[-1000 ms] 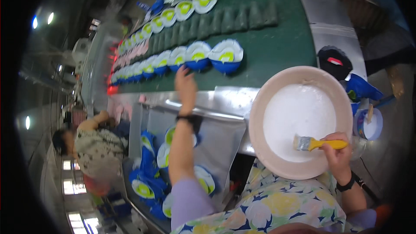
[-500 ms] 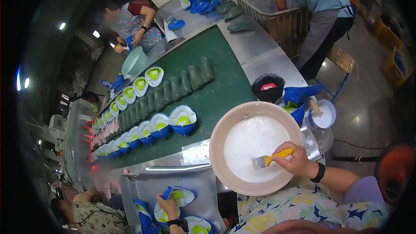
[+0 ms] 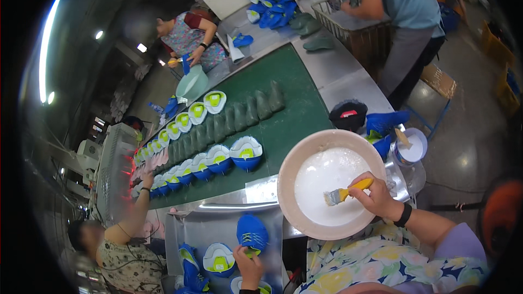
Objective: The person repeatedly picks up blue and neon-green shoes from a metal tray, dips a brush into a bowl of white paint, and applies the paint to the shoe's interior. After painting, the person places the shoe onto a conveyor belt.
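My left hand (image 3: 249, 264) is off the conveyor belt (image 3: 283, 114) now, down on a blue shoe upper (image 3: 252, 233) in the metal tray below it. Right hand (image 3: 376, 196) slides the brush (image 3: 343, 193) toward the glue bowl's (image 3: 289, 177) middle.

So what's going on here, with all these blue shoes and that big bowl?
The person wearing the camera dips a yellow-handled brush into a wide bowl of white liquid with the right hand. The left hand grips a blue shoe over a metal tray. More blue and green shoe parts sit in rows on the green conveyor belt, where other workers stand.
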### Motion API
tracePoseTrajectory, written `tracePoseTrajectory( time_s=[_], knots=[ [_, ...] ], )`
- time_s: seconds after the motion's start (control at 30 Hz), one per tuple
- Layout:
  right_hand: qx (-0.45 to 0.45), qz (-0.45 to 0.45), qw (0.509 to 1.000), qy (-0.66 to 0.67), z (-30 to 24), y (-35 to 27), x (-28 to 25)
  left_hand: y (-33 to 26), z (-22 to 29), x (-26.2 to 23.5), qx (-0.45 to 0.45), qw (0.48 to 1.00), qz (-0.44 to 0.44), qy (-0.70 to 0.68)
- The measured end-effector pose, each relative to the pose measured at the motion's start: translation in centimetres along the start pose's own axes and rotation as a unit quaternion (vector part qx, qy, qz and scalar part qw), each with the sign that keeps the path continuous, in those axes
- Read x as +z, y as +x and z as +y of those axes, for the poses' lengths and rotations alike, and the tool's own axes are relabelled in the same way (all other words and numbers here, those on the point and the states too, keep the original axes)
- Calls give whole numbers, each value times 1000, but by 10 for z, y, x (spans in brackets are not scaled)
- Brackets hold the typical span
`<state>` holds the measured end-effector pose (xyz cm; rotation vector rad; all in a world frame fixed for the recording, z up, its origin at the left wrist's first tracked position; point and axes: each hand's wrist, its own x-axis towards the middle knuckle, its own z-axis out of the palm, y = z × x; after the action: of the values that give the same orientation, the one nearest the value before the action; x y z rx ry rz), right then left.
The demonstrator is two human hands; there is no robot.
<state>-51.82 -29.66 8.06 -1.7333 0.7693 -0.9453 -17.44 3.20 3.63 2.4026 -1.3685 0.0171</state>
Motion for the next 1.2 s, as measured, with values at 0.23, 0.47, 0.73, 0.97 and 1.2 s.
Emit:
tracePoseTrajectory(
  time_s=[0.23, 0.47, 0.73, 0.97, 1.2],
  knots=[
    [56, -24, 996, 58, -3, 9, -1, 67, 4, -30, 156, 980, -109, 53],
    [122, -31, 992, -30, 1, 24, -22, 86, -15, -22, 5, 995, -45, -85],
    [-40, -166, 982, -83, -20, 42, 15, 91, -27, -61, -116, 818, -23, -563],
    [-111, -379, 900, -186, -34, 34, 60, 140, 22, -62, -94, 792, -41, -602],
    [-165, -154, 962, -154, -47, 74, -17, 177, 60, -61, -79, 823, -176, -535]
  ],
)
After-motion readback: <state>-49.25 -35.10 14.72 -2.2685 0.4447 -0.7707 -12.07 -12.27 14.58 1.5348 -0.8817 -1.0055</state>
